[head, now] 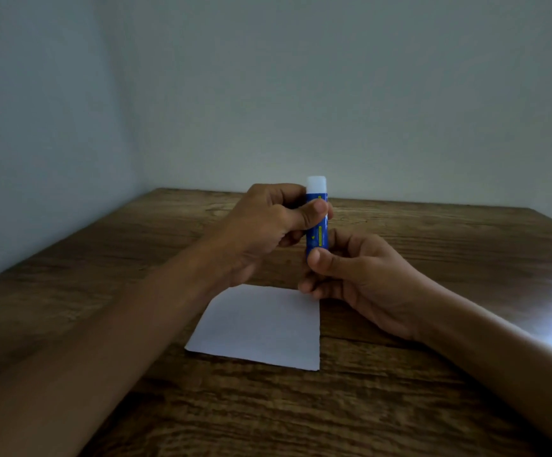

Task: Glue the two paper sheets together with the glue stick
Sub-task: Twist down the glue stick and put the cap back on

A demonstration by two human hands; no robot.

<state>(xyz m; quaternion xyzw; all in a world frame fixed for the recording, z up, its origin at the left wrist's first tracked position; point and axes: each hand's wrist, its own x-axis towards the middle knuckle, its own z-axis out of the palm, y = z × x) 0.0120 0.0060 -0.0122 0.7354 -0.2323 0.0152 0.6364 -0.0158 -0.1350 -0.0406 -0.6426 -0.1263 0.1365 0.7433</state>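
**Both hands holding the glue stick upright above the paper**

The blue cylindrical glue stick with yellow print and a white top [317, 222] is standing upright in the air, above the far edge of the white rectangular paper sheet [261, 328]. The left hand [268, 225] is grasping the upper part of the tube, its thumb lying across the front of the blue barrel just under the white top and its fingers curling round the far side. The right hand [347, 275] is gripping the lower end, the thumb pressing on the front of the tube near its base while the curled fingers are wrapping underneath. Whether the white top is a cap or bare glue is hard to tell.

The paper is lying flat on the dark brown wood-grain table [433, 407], just below and in front of the hands; only one sheet can be made out. Both bare forearms are reaching in from the near corners. A pale grey-blue wall [268, 94] is rising behind the table.
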